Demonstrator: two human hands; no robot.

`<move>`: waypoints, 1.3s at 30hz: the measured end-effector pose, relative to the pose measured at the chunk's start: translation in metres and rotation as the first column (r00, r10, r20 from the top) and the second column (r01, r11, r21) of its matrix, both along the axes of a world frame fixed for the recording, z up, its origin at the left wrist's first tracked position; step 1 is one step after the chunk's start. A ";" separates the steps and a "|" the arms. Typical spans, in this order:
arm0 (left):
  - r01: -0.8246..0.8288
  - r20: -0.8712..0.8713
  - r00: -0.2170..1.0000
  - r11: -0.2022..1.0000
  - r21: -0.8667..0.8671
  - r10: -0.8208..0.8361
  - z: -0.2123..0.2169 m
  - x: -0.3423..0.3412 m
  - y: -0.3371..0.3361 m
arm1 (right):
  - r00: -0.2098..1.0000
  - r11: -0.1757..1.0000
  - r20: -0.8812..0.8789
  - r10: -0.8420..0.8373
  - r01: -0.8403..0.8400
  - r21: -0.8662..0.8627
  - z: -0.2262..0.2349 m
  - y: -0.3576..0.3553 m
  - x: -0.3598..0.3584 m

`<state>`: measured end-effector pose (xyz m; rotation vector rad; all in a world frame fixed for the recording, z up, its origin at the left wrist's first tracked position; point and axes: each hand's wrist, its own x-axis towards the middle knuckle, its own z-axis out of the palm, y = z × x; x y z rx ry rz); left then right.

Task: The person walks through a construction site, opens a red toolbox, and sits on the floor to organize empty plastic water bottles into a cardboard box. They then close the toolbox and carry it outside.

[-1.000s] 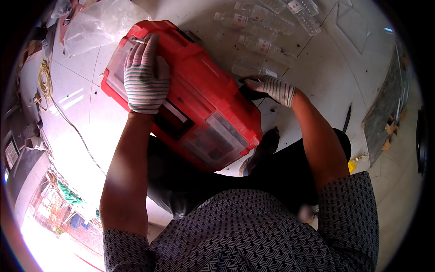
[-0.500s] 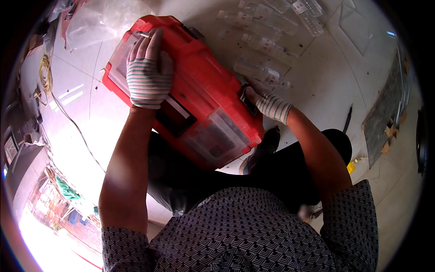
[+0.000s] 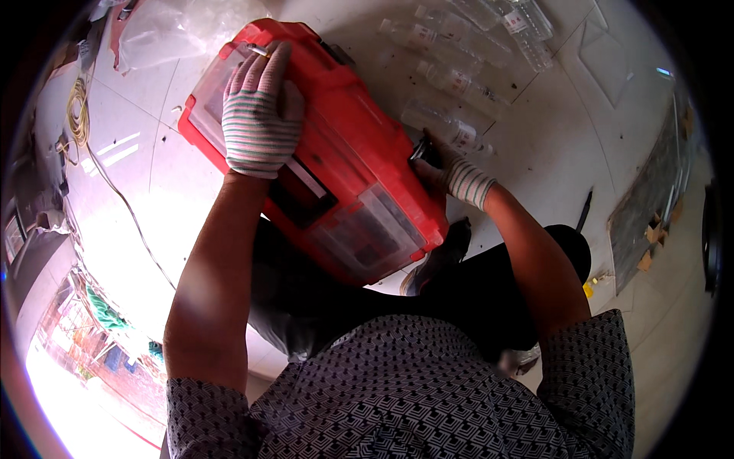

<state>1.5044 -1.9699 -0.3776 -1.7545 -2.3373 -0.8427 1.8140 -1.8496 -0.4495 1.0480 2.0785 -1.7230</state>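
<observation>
A red toolbox (image 3: 348, 126) with clear compartment lids (image 3: 371, 233) rests in front of me, tilted across the view. My left hand (image 3: 261, 130), in a striped knit glove, lies on top of it, fingers stretched toward the far end. Between those fingers a cigarette (image 3: 258, 50) sticks out. At the toolbox's right side, my gloved right hand (image 3: 457, 172) has its fingers curled round a black latch (image 3: 425, 151), which stands out from the red wall. Part of the latch is hidden by the hand. A second black latch (image 3: 336, 53) shows farther up the same side.
Several clear plastic bottles (image 3: 451, 80) lie on the tiled floor beyond the toolbox. A clear plastic bag (image 3: 180, 34) is at the far left, near a coiled cable (image 3: 79, 115). To the right are a dark stick-like tool (image 3: 585, 210) and a grey board (image 3: 650, 195).
The latch under my right hand has swung outward from the toolbox's side, and the hand has shifted with it. My left hand stays on top. The whole view has shifted slightly.
</observation>
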 end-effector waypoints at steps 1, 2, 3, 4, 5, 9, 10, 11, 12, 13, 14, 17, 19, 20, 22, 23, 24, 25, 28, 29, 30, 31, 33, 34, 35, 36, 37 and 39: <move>0.000 0.003 1.000 1.000 -0.002 0.000 0.000 0.001 0.000 | 1.000 1.000 0.005 0.001 -0.001 -0.017 0.001 0.001 0.001; -0.001 0.000 1.000 1.000 -0.001 0.001 0.001 0.000 -0.001 | 0.999 0.999 0.027 0.034 -0.035 0.031 0.002 0.001 -0.001; -0.003 -0.002 1.000 1.000 0.000 0.003 0.001 -0.001 -0.001 | 0.997 0.994 0.052 0.065 -0.069 0.079 0.004 0.002 -0.003; -0.003 -0.004 1.000 1.000 0.001 0.003 0.001 -0.001 -0.002 | 0.993 0.987 0.078 0.093 -0.103 0.126 0.005 0.002 -0.005; -0.002 -0.006 1.000 1.000 0.002 0.002 0.001 -0.001 -0.001 | 0.995 0.984 0.046 0.092 -0.098 0.148 0.007 0.002 -0.005; -0.004 -0.017 1.000 1.000 0.007 0.004 0.000 0.000 -0.001 | 0.999 0.999 0.049 0.008 -0.005 -0.050 0.014 0.003 -0.010; -0.006 -0.020 1.000 1.000 0.009 0.006 -0.001 0.000 -0.002 | 0.996 0.985 0.088 -0.026 0.041 -0.168 0.015 0.004 -0.011; -0.008 -0.020 1.000 1.000 0.003 0.008 -0.001 0.001 -0.001 | 0.996 0.987 0.084 -0.025 0.038 -0.158 0.016 0.005 -0.010; -0.010 -0.021 1.000 1.000 -0.002 0.010 0.000 0.001 0.000 | 0.996 0.988 0.080 -0.024 0.035 -0.149 0.016 0.007 -0.010; -0.014 -0.021 1.000 1.000 -0.008 0.013 0.001 0.001 0.000 | 0.997 0.990 0.077 -0.022 0.032 -0.139 0.017 0.008 -0.009; -0.015 -0.021 1.000 1.000 -0.006 0.015 0.002 0.002 0.001 | 0.997 0.980 0.073 -0.013 0.027 -0.199 0.017 0.011 -0.009; -0.019 -0.028 0.999 1.000 -0.006 0.019 0.003 0.003 0.003 | 0.996 0.944 0.091 0.005 0.025 -0.329 0.015 0.019 -0.010; -0.021 -0.043 0.999 1.000 -0.017 0.020 0.004 0.003 0.003 | 0.989 0.934 0.147 0.008 0.045 -0.354 0.010 0.019 -0.009; -0.019 -0.030 0.999 1.000 -0.015 0.019 0.004 0.003 0.002 | 0.992 0.935 0.124 0.020 0.025 -0.354 0.012 0.019 -0.010; -0.017 -0.007 1.000 1.000 -0.014 0.017 0.005 0.003 0.000 | 0.996 0.936 0.076 0.046 -0.017 -0.353 0.018 0.020 -0.013; -0.009 -0.007 1.000 1.000 -0.005 0.009 0.005 0.003 0.003 | 0.994 0.955 0.093 0.051 -0.022 -0.297 0.015 0.020 -0.010; -0.004 -0.012 1.000 1.000 0.006 0.004 0.004 0.003 0.003 | 0.993 0.971 0.105 0.057 -0.031 -0.237 0.009 0.018 -0.009; 0.001 -0.016 1.000 1.000 0.017 -0.001 0.004 0.003 0.004 | 0.991 0.983 0.118 0.061 -0.040 -0.177 0.003 0.020 -0.008; 0.001 -0.015 1.000 1.000 0.004 -0.001 0.007 0.002 0.005 | 0.983 0.983 0.116 -0.145 0.156 -0.094 0.003 0.022 -0.032; -0.001 -0.016 1.000 1.000 0.000 0.001 0.008 0.002 0.003 | 0.979 0.980 0.105 -0.177 0.185 -0.071 0.003 0.024 -0.043; -0.008 -0.001 1.000 1.000 -0.016 0.008 0.009 0.002 0.002 | 0.972 0.975 0.099 -0.213 0.218 -0.046 0.003 0.029 -0.055; -0.014 0.002 1.000 1.000 -0.023 0.014 0.009 0.003 0.001 | 0.965 0.968 0.092 -0.247 0.250 -0.023 0.001 0.033 -0.068; -0.023 0.005 1.000 0.999 -0.031 0.023 0.009 0.002 0.001 | 0.963 0.960 0.021 -0.268 0.266 0.083 -0.018 0.038 -0.088; -0.015 0.009 1.000 1.000 -0.023 0.015 0.009 0.001 0.000 | 0.961 0.952 -0.018 -0.275 0.275 0.134 -0.031 0.040 -0.100; -0.022 0.010 1.000 0.999 -0.034 0.022 0.009 0.001 -0.001 | 0.958 0.954 -0.018 -0.287 0.287 0.086 -0.045 0.044 -0.114; -0.029 0.012 1.000 0.999 -0.045 0.029 0.010 0.002 -0.001 | 0.954 0.954 -0.018 -0.298 0.298 0.039 -0.060 0.047 -0.128; -0.035 0.012 0.999 0.998 -0.053 0.036 0.012 0.001 0.000 | 0.951 0.951 -0.019 -0.309 0.309 -0.007 -0.075 0.051 -0.139; -0.010 0.018 1.000 0.999 -0.032 0.010 0.011 0.003 0.006 | 0.937 0.974 -0.281 -0.207 0.223 0.028 -0.125 0.052 -0.144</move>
